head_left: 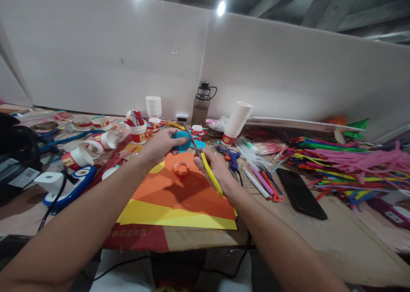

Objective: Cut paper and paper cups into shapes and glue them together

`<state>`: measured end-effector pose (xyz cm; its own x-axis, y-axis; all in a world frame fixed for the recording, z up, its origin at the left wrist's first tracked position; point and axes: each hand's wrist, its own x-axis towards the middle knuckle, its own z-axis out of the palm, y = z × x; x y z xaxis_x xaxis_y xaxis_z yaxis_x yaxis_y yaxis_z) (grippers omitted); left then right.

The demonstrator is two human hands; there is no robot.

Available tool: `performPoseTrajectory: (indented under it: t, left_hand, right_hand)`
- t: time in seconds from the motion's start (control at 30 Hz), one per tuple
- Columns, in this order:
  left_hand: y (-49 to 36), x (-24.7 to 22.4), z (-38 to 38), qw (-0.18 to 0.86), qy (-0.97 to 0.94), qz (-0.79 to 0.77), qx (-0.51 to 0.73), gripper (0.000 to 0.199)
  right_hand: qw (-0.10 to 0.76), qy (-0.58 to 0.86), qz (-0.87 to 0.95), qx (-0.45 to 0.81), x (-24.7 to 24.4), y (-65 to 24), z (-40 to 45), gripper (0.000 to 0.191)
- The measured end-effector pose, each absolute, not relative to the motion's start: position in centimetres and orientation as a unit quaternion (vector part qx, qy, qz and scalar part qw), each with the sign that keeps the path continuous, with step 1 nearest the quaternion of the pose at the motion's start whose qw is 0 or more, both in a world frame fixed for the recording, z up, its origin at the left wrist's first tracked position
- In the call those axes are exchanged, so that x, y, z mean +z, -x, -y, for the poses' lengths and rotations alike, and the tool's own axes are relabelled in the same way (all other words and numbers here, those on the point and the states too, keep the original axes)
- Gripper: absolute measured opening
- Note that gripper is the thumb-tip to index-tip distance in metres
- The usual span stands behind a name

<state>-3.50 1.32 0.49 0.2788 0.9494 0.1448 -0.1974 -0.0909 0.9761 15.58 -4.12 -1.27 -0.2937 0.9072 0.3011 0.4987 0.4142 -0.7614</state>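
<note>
My left hand (162, 146) is closed, pinching a small round blue piece (181, 141), perhaps paper, above the sheets. Yellow-handled scissors (210, 173) are in my right hand (217, 166), their blades pointing up and away beside the blue piece. Whether the blades touch it I cannot tell. Below both hands lie orange paper sheets (188, 194) over yellow sheets (153, 215). A red ring-shaped piece (181, 169) rests on the orange paper. More blue scraps (199, 144) lie just beyond the scissors.
To the right are a blue glue gun (233, 156), markers (261, 179), a black phone (301, 194) and bundled pipe cleaners (352, 166). Stacked paper cups (237, 121) and a bottle (201, 104) stand at the back. Cut cups (78, 157) and a white charger (51, 181) are at left.
</note>
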Motion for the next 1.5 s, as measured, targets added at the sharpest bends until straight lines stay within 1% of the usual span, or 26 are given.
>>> performPoseTrajectory:
  t: [0.23, 0.53, 0.87, 0.97, 1.17, 1.4, 1.5]
  left_hand:
    - [3.0, 0.1, -1.3, 0.573, -0.524, -0.346, 0.527, 0.033]
    - [3.3, 0.0, -1.2, 0.542, -0.583, -0.363, 0.484, 0.029]
    - [4.2, 0.5, -1.4, 0.530, -0.616, -0.382, 0.440, 0.028]
    - [4.1, 0.6, -1.3, 0.528, -0.602, -0.388, 0.456, 0.032]
    - [3.4, 0.0, -1.4, 0.563, -0.543, -0.368, 0.503, 0.039]
    - [3.6, -0.8, -1.8, 0.546, -0.590, -0.359, 0.475, 0.030]
    - [3.8, -0.7, -1.8, 0.550, -0.589, -0.362, 0.469, 0.029]
  right_hand:
    - [0.361, 0.468, 0.760, 0.272, -1.6, -15.6, 4.0, 0.038]
    - [0.355, 0.463, 0.768, 0.262, -1.7, -15.8, 3.8, 0.033]
    - [0.354, 0.456, 0.766, 0.282, -1.3, -15.7, 4.2, 0.038]
    - [0.356, 0.455, 0.768, 0.274, -1.5, -15.7, 4.1, 0.037]
    - [0.360, 0.454, 0.762, 0.288, -2.0, -15.7, 3.8, 0.038]
    - [0.345, 0.464, 0.775, 0.254, -2.0, -15.9, 3.7, 0.036]
    - [0.343, 0.460, 0.780, 0.251, -2.0, -15.9, 3.7, 0.035]
